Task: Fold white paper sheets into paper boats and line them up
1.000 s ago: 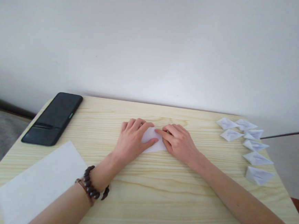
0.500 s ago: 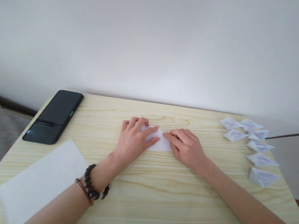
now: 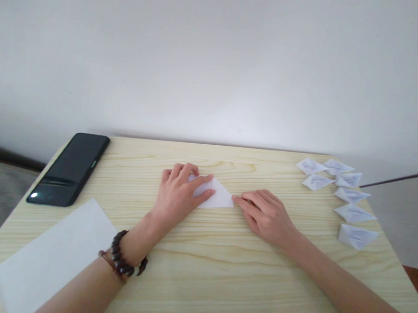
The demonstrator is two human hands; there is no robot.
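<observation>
One small piece of folded white paper [image 3: 220, 196] is laid flat near the middle of the table [image 3: 199, 281], between two hands. It is pressed down at its left part by the left hand [image 3: 177, 190], whose thumb and index finger are spread apart on it. Its right corner is touched by the index fingertip of the right hand [image 3: 267, 216], whose other fingers are curled; whether the corner is pinched cannot be told. Seven folded paper shapes [image 3: 355, 213] are grouped at the right. One phone [image 3: 68, 169] and one larger white sheet [image 3: 56, 255] are placed at the left.
</observation>
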